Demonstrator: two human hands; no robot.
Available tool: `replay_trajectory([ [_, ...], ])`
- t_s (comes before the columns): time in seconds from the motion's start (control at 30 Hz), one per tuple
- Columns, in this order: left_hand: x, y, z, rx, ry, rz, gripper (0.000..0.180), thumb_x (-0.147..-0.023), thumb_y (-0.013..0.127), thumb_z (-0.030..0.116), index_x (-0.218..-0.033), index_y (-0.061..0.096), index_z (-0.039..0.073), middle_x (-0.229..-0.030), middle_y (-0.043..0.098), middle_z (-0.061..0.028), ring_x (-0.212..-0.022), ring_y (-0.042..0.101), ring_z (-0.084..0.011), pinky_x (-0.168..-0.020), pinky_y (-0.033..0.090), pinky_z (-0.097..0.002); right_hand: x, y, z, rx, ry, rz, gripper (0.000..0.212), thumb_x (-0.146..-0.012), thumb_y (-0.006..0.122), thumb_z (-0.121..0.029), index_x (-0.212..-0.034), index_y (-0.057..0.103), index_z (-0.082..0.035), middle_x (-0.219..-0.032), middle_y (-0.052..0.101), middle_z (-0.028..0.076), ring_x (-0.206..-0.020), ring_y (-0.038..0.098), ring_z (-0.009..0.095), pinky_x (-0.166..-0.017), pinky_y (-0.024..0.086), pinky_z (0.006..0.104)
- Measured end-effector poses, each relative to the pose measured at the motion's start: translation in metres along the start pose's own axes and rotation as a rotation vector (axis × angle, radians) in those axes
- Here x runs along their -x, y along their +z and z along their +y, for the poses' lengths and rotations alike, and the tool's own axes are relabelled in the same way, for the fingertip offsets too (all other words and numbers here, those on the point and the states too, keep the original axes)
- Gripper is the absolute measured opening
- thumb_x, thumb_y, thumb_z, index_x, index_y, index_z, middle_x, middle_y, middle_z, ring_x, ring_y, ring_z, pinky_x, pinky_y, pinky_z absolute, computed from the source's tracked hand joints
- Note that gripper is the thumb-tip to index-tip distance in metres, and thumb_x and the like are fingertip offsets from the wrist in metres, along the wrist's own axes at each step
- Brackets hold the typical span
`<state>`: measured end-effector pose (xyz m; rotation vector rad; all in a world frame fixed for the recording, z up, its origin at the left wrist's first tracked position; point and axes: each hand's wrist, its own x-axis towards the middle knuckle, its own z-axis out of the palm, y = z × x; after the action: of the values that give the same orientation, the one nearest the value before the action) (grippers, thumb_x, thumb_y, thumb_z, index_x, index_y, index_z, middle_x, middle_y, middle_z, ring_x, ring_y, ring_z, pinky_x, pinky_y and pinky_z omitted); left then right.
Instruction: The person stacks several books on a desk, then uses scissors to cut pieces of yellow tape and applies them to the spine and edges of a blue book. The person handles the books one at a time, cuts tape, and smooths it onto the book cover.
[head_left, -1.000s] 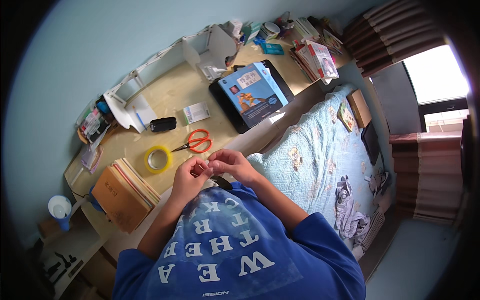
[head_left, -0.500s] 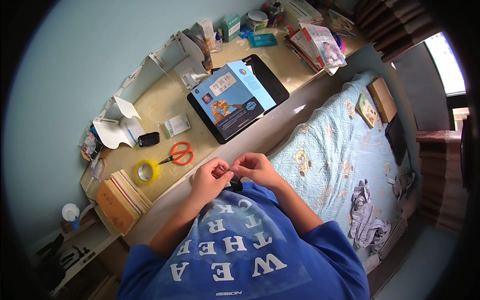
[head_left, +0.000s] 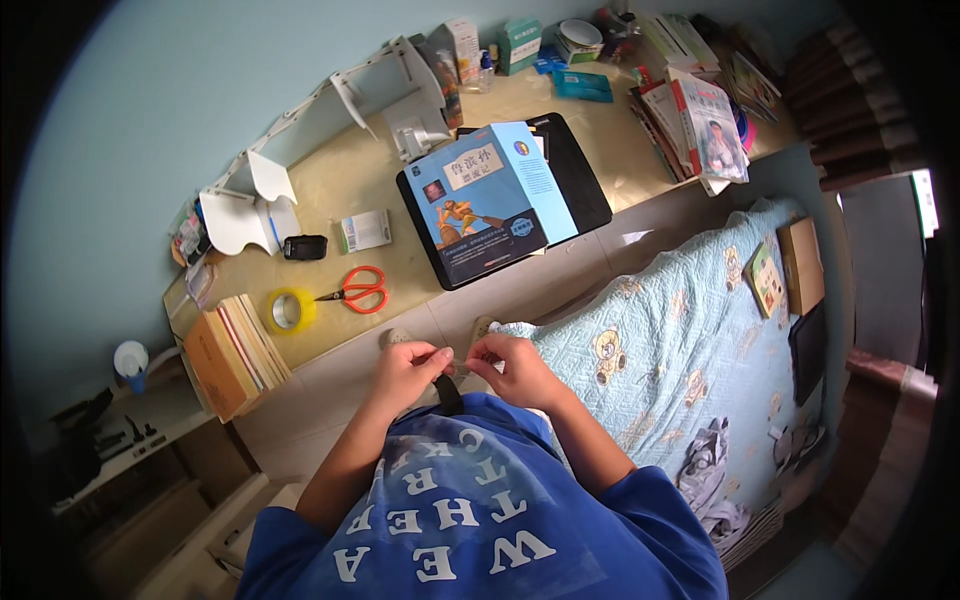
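Note:
My left hand (head_left: 406,378) and my right hand (head_left: 520,370) are held close together in front of my blue shirt, just off the desk's front edge. Each one pinches with thumb and fingertips. Between them stretches a small clear strip (head_left: 460,368), see-through and hard to make out. Nearest on the desk lie scissors (head_left: 362,290) with orange handles and a roll of yellow tape (head_left: 290,310). Beyond them a blue book (head_left: 478,205) with an open flap rests on a flat black case (head_left: 580,190).
Books (head_left: 240,355) stand at the desk's left end, near a small white box (head_left: 362,231) and a black device (head_left: 305,247). More books (head_left: 708,130) are piled at the far right. A bed with a light-blue quilt (head_left: 655,310) fills the right side.
My view has shifted, so the desk sits further right and both feet now show below it. My hands have drawn slightly apart, and the clear strip shows between them.

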<state>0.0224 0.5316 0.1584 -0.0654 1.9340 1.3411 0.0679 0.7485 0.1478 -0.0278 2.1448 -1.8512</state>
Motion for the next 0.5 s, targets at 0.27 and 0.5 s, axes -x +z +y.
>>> replay_trajectory([
  [0.27, 0.025, -0.022, -0.022, 0.229, 0.150, 0.386, 0.020, -0.085, 0.077, 0.009, -0.098, 0.066, 0.001, -0.085, 0.070, -0.0047, -0.076, 0.064, -0.0076, -0.072, 0.051, -0.0236, 0.000, 0.020, -0.005, -0.087, -0.016, 0.134, 0.010, -0.092, 0.069, -0.007, -0.093, 0.065, 0.002, -0.082, 0.068, 0.010, -0.075, 0.068, 0.016, -0.069, 0.054, 0.0297],
  [0.5, 0.172, -0.046, 0.084, 0.212, 0.714, -0.079, 0.030, -0.078, 0.080, 0.003, -0.105, 0.068, 0.005, -0.083, 0.073, -0.0025, -0.071, 0.067, -0.0122, -0.070, 0.052, -0.0246, 0.018, 0.045, -0.022, -0.270, 0.140, 0.101, 0.012, -0.092, 0.071, -0.008, -0.088, 0.067, 0.003, -0.082, 0.072, 0.007, -0.077, 0.069, 0.013, -0.072, 0.055, 0.0270],
])
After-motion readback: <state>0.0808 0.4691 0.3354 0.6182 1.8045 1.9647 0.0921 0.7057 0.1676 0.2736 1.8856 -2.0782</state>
